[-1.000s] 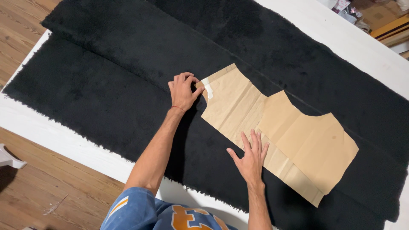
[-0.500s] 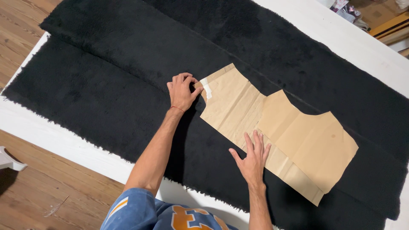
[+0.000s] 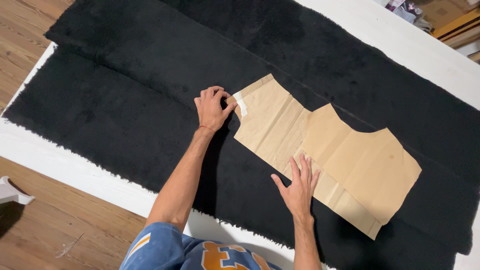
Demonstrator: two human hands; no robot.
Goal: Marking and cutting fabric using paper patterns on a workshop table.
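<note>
Leftmost: wooden floor (image 3: pixel 30 235) with a small white object (image 3: pixel 12 192) lying on it, just off the table's left edge.

White table (image 3: pixel 400 40) carries a big piece of black fleecy fabric (image 3: pixel 125 100), spread flat over nearly the whole top. A long fold or seam line runs across it from the left end toward the right.

Left hand (image 3: pixel 212 106): fingers curled in tight, knuckles up, fingertips and thumb at the left corner of the paper pattern (image 3: pixel 345 155), right by a white strip of tape (image 3: pixel 241 104). Cannot tell whether it pinches that corner or only presses on it.

Pattern itself: tan paper, creased, with stepped cut edges. It lies flat on the fabric right of the table's middle, slanting toward the near right corner.

Right hand (image 3: pixel 298 186): flat and wide, fingers spread, palm down on the pattern's near edge. Holds nothing, just weighs the paper down.

Judgement: step in hand looks like settling the pattern on the fabric, with the left corner being fixed or smoothed. Any next move calls for the paper kept from sliding on the pile, so one hand should stay pressed down.

Far right corner: some clutter (image 3: pixel 407 10) beyond the table, too small to tell.
</note>
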